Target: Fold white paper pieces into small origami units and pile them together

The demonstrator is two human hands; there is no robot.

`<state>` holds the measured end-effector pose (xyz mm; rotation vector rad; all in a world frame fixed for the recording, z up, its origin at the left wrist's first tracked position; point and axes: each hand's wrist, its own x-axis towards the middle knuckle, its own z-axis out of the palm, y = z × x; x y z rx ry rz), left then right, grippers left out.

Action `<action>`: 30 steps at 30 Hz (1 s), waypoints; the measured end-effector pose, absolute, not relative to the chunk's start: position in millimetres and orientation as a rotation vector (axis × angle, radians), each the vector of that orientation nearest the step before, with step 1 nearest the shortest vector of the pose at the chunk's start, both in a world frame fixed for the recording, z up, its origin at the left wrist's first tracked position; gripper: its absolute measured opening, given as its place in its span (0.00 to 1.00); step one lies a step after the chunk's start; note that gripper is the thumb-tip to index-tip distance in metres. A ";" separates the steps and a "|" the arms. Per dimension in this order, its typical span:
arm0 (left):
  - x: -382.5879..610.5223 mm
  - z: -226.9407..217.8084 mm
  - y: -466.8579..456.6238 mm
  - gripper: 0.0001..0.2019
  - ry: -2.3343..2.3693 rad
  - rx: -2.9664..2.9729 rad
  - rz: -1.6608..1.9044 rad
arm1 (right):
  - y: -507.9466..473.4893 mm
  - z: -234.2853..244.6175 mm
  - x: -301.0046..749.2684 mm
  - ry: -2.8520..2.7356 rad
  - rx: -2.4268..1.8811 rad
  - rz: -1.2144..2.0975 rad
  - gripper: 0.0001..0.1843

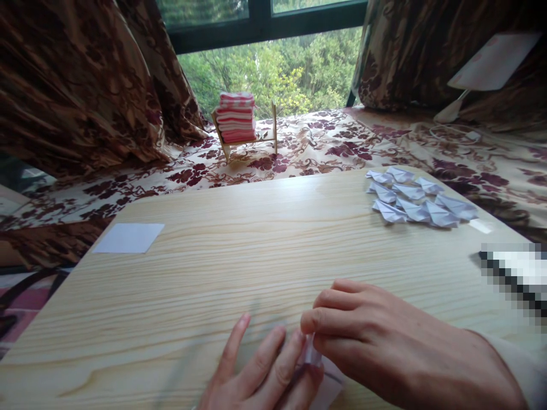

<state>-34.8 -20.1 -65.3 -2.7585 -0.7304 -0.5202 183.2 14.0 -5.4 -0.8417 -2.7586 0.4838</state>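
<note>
Paper [313,354] sits at the near edge of the view, right of the middle, caught between the person's two hands over the table [205,273]. From where I stand, it lies just right of the left hand [267,364] and just left of the right hand [363,330]; neither is clearly nearer, since both touch it. What shows of its long axis seems to slant from the fingertips at the far end down toward the near right, though fingers cover most of it, so its full shape is hard to judge.

The right hand comes in from the right, fingers curled together, thumb and forefinger apparently pinching the paper's far end. The left hand is laid low with its fingers spread, the thumb against the paper; whether it grips or only presses, I cannot tell.

At the table's far right is a cluster of folded papers [421,199], well apart from the hands. A flat sheet [129,238] lies at the far left, looking blank. Beyond the table, folded cloths [236,118] are piled on a small rack [274,130].

As for brands, labels or writing, I can read none: a dark-edged thing [515,273] at the right is blocked out by coarse squares.
</note>
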 end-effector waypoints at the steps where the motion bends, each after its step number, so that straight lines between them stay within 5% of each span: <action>1: -37.9 -62.4 -16.3 0.11 -0.710 -2.776 -0.491 | 11.8 -6.8 183.4 -2.736 -0.857 0.458 0.11; 9: -37.4 -63.3 -20.2 0.15 -0.781 -2.776 -0.506 | -2.8 -20.8 186.2 -2.518 -0.929 0.368 0.23; 30: -33.6 -77.6 -21.5 0.10 -0.917 -2.766 -0.741 | 3.5 -21.5 182.1 -2.513 -0.832 0.486 0.20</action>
